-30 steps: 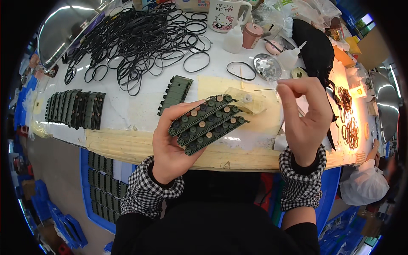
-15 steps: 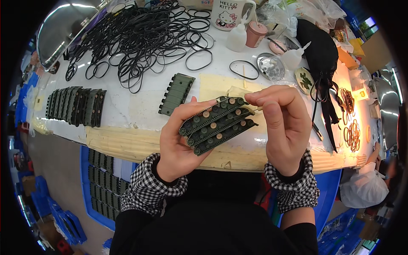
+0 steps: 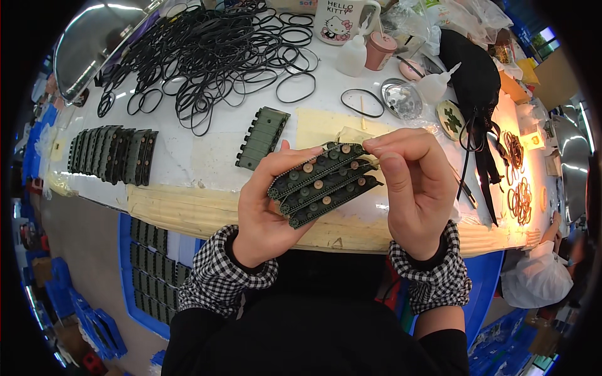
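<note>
Right hand point(image 3: 419, 188) now closer, in a narrow pinch at green wheeled pieces point(image 3: 323, 185) within left hand point(image 3: 259, 216)

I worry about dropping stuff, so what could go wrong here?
The left hand holds three green strips in one bunch, so one might slip out. The right hand is close by their ends, so a nudge could push them out of line. Another green strip lies on the table just beyond the left hand, so it might get bumped.

White worktable point(image 3: 179, 161) above grey floor point(image 3: 88, 235), warm glow point(image 3: 533, 178) at right.
</note>
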Tool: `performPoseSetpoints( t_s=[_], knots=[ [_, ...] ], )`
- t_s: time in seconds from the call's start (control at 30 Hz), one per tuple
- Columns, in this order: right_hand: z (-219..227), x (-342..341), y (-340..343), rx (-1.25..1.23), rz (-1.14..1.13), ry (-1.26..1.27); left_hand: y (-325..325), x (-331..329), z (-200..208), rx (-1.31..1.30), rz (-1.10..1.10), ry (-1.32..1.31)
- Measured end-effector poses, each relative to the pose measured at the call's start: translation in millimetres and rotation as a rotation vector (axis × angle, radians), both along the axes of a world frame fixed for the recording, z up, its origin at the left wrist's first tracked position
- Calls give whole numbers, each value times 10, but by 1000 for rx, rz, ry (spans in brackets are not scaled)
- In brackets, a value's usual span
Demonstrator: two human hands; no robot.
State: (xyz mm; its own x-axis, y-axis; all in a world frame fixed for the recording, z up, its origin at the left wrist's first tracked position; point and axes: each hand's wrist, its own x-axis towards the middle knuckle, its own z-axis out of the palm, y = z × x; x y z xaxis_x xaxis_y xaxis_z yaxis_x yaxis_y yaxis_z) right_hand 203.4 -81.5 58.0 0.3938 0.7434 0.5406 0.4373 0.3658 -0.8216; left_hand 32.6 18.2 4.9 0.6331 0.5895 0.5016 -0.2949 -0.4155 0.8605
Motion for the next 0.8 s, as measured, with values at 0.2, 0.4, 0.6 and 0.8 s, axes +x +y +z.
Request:
performPoseSetpoints(
  t_s=[0.2, 0.4, 0.6, 0.8],
  knots=[
    [-14, 5, -4, 9, -3, -15, -2, -5, 15, 9, 4, 22],
    [19, 178, -24, 41, -231, -164, -13, -4, 10, -28, 21, -18],
    [45, 261, 42, -185, -403, -756, -16, -17, -13, -71, 86, 27],
    [102, 139, -53, 177, -392, -405, -6, -21, 20, -10, 85, 41]
  ],
)
